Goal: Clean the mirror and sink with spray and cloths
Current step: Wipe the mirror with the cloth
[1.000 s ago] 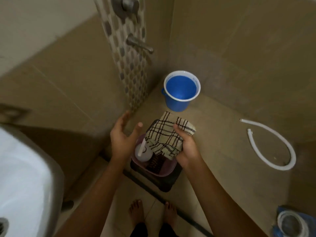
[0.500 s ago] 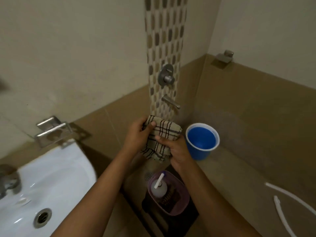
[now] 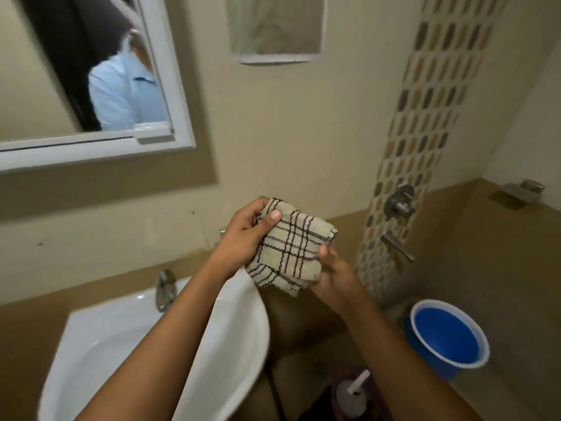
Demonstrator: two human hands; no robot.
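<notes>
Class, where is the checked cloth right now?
The checked cloth is mid-frame, held between the left hand and right hand, just right of the white sink.

Your folded checked cloth (image 3: 290,252), beige with dark brown and grey lines, hangs in the air just above the right rim of the white sink (image 3: 236,338), bunched and tilted. The sink's basin curves below it, a metal tap at its back edge. The white-framed mirror (image 3: 91,86) is on the wall above the sink, up and left of the cloth.
</notes>
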